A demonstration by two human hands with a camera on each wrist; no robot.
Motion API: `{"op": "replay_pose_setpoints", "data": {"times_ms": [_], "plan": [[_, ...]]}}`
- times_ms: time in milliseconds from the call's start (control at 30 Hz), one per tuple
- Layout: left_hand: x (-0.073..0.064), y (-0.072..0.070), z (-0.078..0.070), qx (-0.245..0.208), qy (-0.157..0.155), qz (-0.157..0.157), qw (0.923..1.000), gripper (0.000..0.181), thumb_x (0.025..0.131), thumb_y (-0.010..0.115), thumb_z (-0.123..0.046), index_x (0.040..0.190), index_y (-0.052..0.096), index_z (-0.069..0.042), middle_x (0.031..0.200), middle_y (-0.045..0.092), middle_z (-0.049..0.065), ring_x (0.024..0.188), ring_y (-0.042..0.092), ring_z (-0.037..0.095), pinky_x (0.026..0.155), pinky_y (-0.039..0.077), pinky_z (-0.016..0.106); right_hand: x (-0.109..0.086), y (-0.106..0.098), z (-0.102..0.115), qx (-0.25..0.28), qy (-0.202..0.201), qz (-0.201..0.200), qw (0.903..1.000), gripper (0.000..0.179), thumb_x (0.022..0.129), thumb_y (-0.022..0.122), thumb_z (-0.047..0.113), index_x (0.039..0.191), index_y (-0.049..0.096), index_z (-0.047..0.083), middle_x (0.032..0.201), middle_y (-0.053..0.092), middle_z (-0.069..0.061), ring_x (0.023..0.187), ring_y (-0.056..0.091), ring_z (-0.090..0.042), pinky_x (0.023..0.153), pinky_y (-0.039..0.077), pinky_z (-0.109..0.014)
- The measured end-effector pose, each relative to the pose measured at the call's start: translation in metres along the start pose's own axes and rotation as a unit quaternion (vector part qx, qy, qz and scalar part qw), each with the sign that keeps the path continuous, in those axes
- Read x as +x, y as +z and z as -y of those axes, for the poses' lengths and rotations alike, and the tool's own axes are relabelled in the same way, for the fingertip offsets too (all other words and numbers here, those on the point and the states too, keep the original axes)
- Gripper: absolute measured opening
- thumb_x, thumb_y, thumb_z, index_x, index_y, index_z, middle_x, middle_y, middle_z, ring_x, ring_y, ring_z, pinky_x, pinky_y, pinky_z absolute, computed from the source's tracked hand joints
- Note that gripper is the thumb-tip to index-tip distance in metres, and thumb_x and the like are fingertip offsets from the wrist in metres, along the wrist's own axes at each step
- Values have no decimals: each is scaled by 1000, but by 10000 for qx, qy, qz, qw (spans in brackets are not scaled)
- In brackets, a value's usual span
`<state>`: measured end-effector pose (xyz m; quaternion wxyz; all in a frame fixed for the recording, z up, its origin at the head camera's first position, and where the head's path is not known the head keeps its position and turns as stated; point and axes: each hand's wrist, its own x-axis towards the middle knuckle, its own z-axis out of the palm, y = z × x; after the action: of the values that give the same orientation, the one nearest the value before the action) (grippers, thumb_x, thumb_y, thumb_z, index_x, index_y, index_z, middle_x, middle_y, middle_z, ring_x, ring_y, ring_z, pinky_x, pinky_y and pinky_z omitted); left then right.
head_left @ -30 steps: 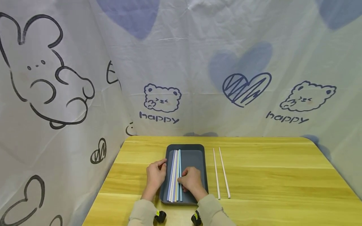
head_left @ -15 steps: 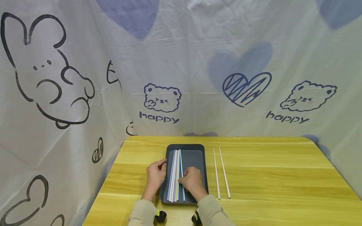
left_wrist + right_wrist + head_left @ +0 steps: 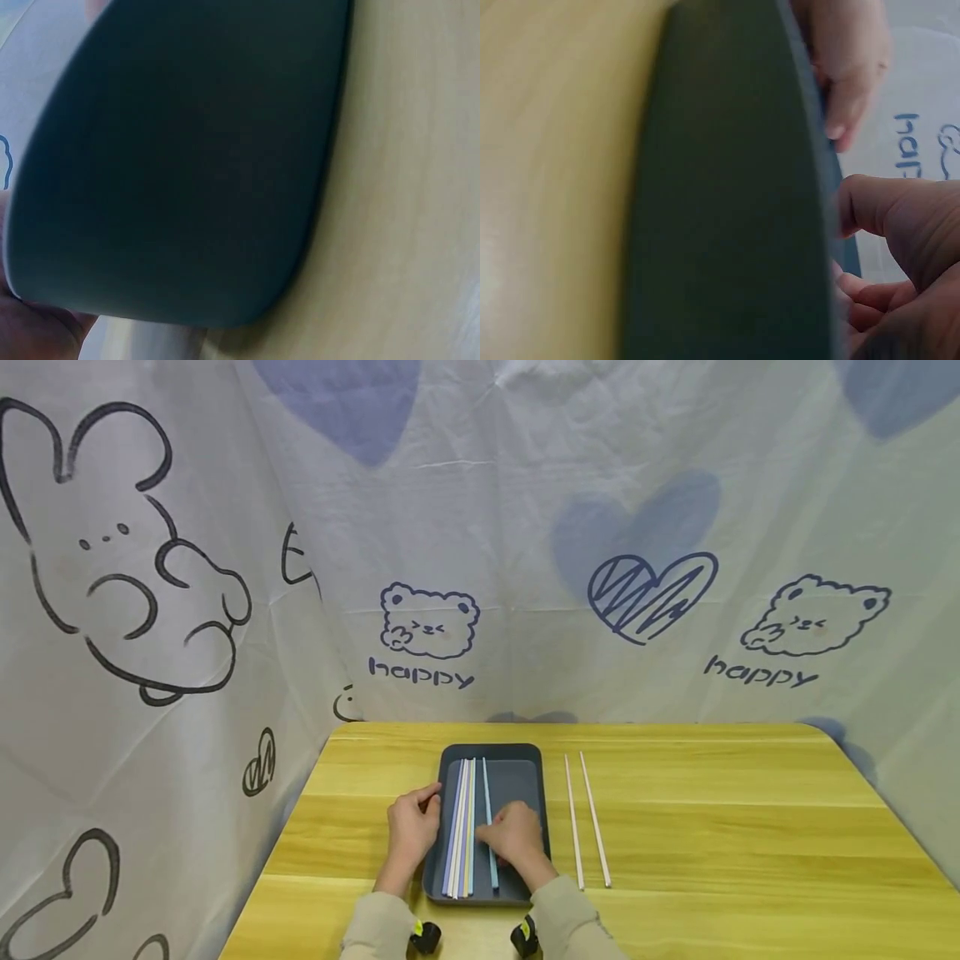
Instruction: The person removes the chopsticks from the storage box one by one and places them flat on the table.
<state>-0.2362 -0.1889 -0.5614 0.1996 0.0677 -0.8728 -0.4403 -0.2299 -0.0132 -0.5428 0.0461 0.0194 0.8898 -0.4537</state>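
At the left rim of the dark tray, I see the left hand; whether it grips I can't tell. Inside lies a bundle of sticks, side by side, which I judge untouched so far. Just beside it, the right hand pinches a lone light-blue stick, parted from the rest. Farther right, two pale sticks lie on the table, so I'd call the separating partly done.

Head view high, facing forward and down over table; wrist views low, close to tray, shared by all.
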Motion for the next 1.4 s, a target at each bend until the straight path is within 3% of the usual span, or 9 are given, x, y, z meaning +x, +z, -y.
{"op": "replay_pose_setpoints", "data": {"times_ms": [200, 333, 500, 967, 1400], "plan": [[1, 0, 0, -71, 42, 11, 10000, 23, 98, 68, -1, 118, 79, 1, 112, 79, 22, 93, 77, 29, 69, 59, 28, -1, -20, 6, 1064, 342, 528, 9923, 16, 84, 75, 7, 71, 65, 4, 56, 54, -1, 40, 58, -11, 46, 58, -34], [2, 0, -1, -23, 122, -33, 9999, 23, 98, 68, -2, 117, 79, 1, 110, 80, 21, 93, 77, 29, 71, 60, 29, -2, -31, 9, 1520, 663, 820, 9827, 6, 87, 71, 4, 87, 69, -2, 62, 56, -4, 49, 58, -14, 50, 60, -36], [1, 1, 0, 18, 184, -54, 9998, 22, 97, 68, -1, 116, 80, 1, 109, 80, 21, 92, 78, 29, 70, 59, 29, -1, -41, 10, 1839, 724, 851, 9766, 12, 85, 68, 0, 96, 68, -4, 66, 56, -5, 54, 58, -16, 49, 59, -35], [0, 1, -1, -75, 90, -31, 9999, 22, 98, 68, -1, 117, 79, 1, 111, 80, 20, 95, 78, 30, 72, 59, 27, 11, -84, -7, 2445, 1019, 754, 9613, 23, 84, 67, 1, 107, 65, -2, 73, 59, -6, 58, 57, -17, 49, 56, -32], [0, 1, 0, -117, 2, 16, 9999, 23, 99, 68, -5, 119, 79, 0, 114, 79, 19, 98, 78, 30, 73, 60, 29, 17, -116, -32, 2267, 1127, 533, 9659, 26, 86, 66, 3, 111, 64, -3, 78, 64, -8, 61, 60, -18, 53, 57, -31]]}}
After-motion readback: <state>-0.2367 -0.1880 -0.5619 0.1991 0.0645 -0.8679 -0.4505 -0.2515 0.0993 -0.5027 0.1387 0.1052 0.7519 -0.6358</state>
